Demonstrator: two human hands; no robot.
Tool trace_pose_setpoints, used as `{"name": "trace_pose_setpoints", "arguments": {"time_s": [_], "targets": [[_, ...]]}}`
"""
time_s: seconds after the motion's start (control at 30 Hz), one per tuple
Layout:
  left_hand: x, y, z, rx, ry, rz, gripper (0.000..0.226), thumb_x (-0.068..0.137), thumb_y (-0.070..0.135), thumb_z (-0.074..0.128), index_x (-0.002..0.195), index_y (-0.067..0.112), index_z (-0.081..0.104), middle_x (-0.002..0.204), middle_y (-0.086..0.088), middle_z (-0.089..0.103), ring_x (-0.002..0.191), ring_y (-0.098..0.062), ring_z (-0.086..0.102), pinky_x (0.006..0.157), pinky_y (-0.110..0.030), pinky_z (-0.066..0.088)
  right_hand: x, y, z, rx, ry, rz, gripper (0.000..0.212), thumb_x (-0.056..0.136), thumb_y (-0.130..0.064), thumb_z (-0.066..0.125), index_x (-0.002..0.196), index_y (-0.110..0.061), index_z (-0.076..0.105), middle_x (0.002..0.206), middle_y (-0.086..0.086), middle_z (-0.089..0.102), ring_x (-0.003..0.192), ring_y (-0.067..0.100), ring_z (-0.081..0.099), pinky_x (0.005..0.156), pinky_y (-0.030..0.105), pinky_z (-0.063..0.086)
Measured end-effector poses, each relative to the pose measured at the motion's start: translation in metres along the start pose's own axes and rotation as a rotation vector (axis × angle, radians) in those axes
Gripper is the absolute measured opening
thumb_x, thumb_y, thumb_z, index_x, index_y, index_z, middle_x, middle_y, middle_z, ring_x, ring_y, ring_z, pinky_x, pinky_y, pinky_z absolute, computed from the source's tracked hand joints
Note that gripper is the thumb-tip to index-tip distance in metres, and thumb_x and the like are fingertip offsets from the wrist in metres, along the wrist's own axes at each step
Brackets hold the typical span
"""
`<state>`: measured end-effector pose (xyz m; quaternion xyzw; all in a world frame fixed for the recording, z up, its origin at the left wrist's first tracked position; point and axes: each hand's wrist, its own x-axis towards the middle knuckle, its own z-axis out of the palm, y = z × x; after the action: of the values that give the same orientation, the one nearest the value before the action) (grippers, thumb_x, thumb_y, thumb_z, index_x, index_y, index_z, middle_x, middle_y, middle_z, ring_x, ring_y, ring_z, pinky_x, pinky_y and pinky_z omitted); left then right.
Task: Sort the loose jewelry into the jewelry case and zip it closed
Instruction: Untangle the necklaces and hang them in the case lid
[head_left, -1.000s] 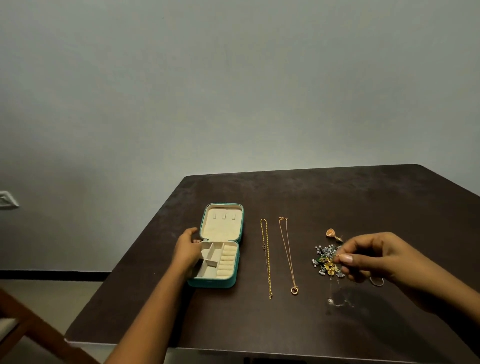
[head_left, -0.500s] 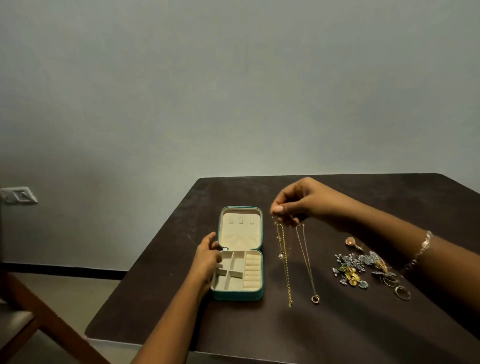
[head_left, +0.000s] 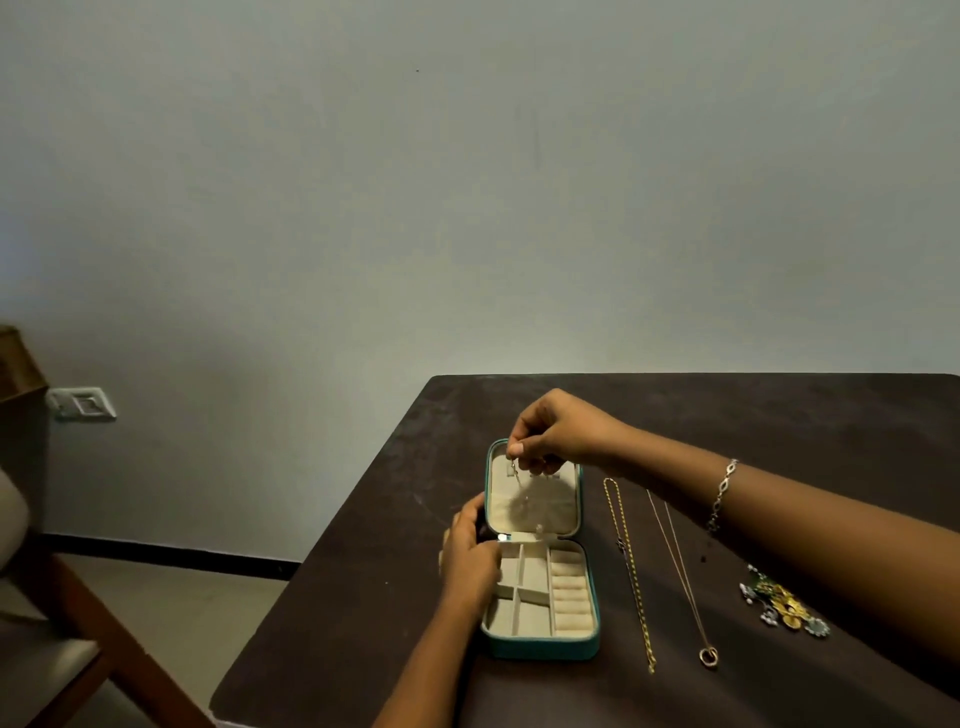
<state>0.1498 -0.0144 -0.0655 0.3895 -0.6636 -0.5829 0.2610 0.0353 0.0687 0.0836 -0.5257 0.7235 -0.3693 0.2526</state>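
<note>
A teal jewelry case lies open on the dark table, its cream lid flat behind the divided tray. My left hand grips the case's left edge near the hinge. Over the lid, my right hand pinches a thin silvery chain that dangles down onto the lid lining. To the right of the case lie a gold chain and a fine necklace with a ring pendant. A heap of small colourful pieces sits further right.
The dark table ends at a left edge close to the case. A wooden chair stands on the floor at lower left. A wall socket is on the grey wall.
My right hand went from the heap on the right, past the two necklaces, to above the open lid, carrying the thin chain. My left hand stayed on the case. The view shifted left.
</note>
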Motion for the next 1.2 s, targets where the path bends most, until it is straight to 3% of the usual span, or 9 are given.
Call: {"name": "trace_pose_setpoints", "arguments": {"time_s": [0.23, 0.4, 0.5, 0.57, 0.63, 0.87, 1.07, 1.2], "targets": [[0.005, -0.007, 0.001, -0.008, 0.008, 0.006, 0.061, 0.056, 0.018, 0.051, 0.1, 0.06, 0.051, 0.114, 0.0, 0.06, 0.105, -0.034, 0.056, 0.088, -0.055, 0.049, 0.02, 0.014, 0.019, -0.143, 0.086, -0.056, 0.009, 0.085, -0.013, 0.063, 0.085, -0.005, 0.068, 0.072, 0.007, 0.068, 0.065, 0.015, 0.064, 0.06, 0.019, 0.052], [0.01, -0.013, 0.002, -0.019, -0.007, 0.033, 0.061, 0.055, 0.02, 0.055, 0.103, 0.059, 0.053, 0.114, 0.0, 0.061, 0.107, -0.032, 0.056, 0.09, -0.059, 0.047, 0.025, 0.026, 0.031, -0.694, 0.297, -0.294, 0.017, 0.087, -0.016, 0.056, 0.1, -0.013, 0.068, 0.099, 0.006, 0.069, 0.089, 0.023, 0.063, 0.071, 0.031, 0.048], [0.011, -0.014, 0.003, -0.026, -0.004, 0.037, 0.061, 0.053, 0.023, 0.054, 0.102, 0.059, 0.053, 0.112, 0.0, 0.062, 0.106, -0.033, 0.056, 0.09, -0.059, 0.046, 0.025, 0.035, 0.034, -0.928, 0.389, -0.474, 0.012, 0.078, -0.011, 0.065, 0.09, -0.011, 0.069, 0.085, 0.008, 0.066, 0.079, 0.029, 0.06, 0.052, 0.033, 0.043], [0.011, -0.013, 0.004, -0.023, -0.005, 0.034, 0.06, 0.052, 0.025, 0.053, 0.101, 0.059, 0.053, 0.112, 0.0, 0.062, 0.107, -0.035, 0.055, 0.092, -0.059, 0.045, 0.025, 0.039, 0.034, -1.009, 0.41, -0.533, 0.02, 0.059, -0.013, 0.082, 0.076, -0.014, 0.071, 0.071, 0.004, 0.065, 0.067, 0.023, 0.059, 0.039, 0.025, 0.037], [0.011, -0.014, 0.004, -0.02, -0.011, 0.031, 0.058, 0.052, 0.027, 0.053, 0.1, 0.061, 0.052, 0.113, 0.001, 0.061, 0.108, -0.032, 0.055, 0.092, -0.057, 0.046, 0.026, 0.043, 0.033, -1.09, 0.407, -0.554, 0.029, 0.047, -0.019, 0.089, 0.071, -0.018, 0.071, 0.067, -0.001, 0.064, 0.062, 0.016, 0.058, 0.036, 0.021, 0.036], [0.014, -0.015, 0.004, -0.014, -0.003, 0.048, 0.059, 0.054, 0.025, 0.056, 0.1, 0.062, 0.052, 0.115, 0.004, 0.06, 0.111, -0.023, 0.054, 0.094, -0.049, 0.047, 0.028, 0.049, 0.029, -1.001, 0.422, -0.599, 0.029, 0.048, -0.024, 0.089, 0.071, -0.019, 0.072, 0.072, 0.004, 0.06, 0.066, 0.018, 0.058, 0.038, 0.022, 0.043], [0.011, -0.014, 0.003, 0.009, -0.011, 0.023, 0.059, 0.054, 0.027, 0.057, 0.099, 0.065, 0.05, 0.116, 0.005, 0.058, 0.109, -0.025, 0.055, 0.092, -0.055, 0.047, 0.034, 0.053, 0.027, -0.863, 0.436, -0.552, 0.027, 0.053, -0.017, 0.087, 0.073, -0.018, 0.069, 0.072, 0.006, 0.057, 0.066, 0.021, 0.056, 0.036, 0.026, 0.043], [0.007, -0.01, 0.003, 0.023, 0.003, 0.016, 0.058, 0.054, 0.027, 0.056, 0.094, 0.068, 0.049, 0.114, 0.006, 0.059, 0.107, -0.024, 0.057, 0.092, -0.056, 0.047, 0.039, 0.057, 0.028, -0.785, 0.464, -0.527, 0.022, 0.067, -0.012, 0.077, 0.084, -0.014, 0.064, 0.081, 0.008, 0.058, 0.075, 0.025, 0.056, 0.044, 0.028, 0.039]]}}
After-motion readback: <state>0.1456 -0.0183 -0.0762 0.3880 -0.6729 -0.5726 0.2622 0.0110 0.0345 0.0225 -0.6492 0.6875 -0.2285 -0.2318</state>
